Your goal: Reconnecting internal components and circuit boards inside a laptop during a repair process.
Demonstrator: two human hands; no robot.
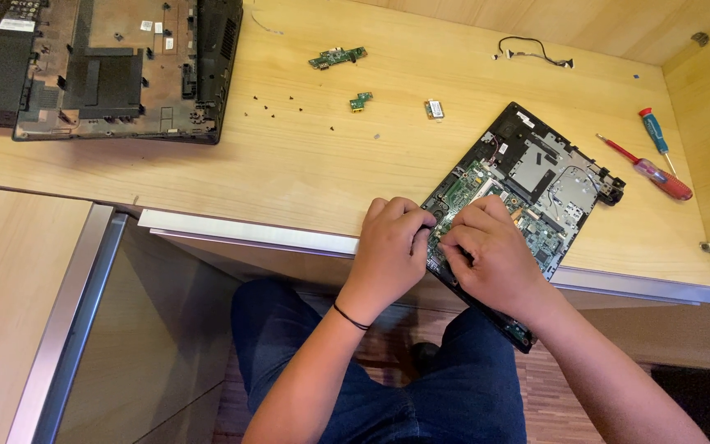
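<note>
Pale wooden desk (289, 164), smooth and lightly grained with a brushed metal edge strip, is carrying the work, and the person is sitting at it with dark blue trousers showing below. Both hands are working on the opened black laptop chassis with green circuit board (527, 193), which is lying at an angle and overhanging the near desk edge. The left hand (392, 247) is curling its fingers closed against the near-left rim of the chassis, bracing it; the right hand (486, 251) is pressing down with fingers bunched on the board beside it. Whether those fingertips are pinching a small part cannot be told, since the hand is hiding them. For this kind of step, steady bracing with one hand and light, straight pressure with the other is judged best, as the board looks thin, rigid and densely populated. Beyond the grip, to the far right, a red-handled screwdriver (659, 177) and a blue-handled screwdriver (655, 131) are lying side by side. Further away from the hands, three small green circuit boards (337, 57), scattered tiny black screws (293, 103) and a thin black cable (536, 51) are resting loose. A large black plastic laptop base shell (117, 66), matte and ribbed, is lying at the far left.
</note>
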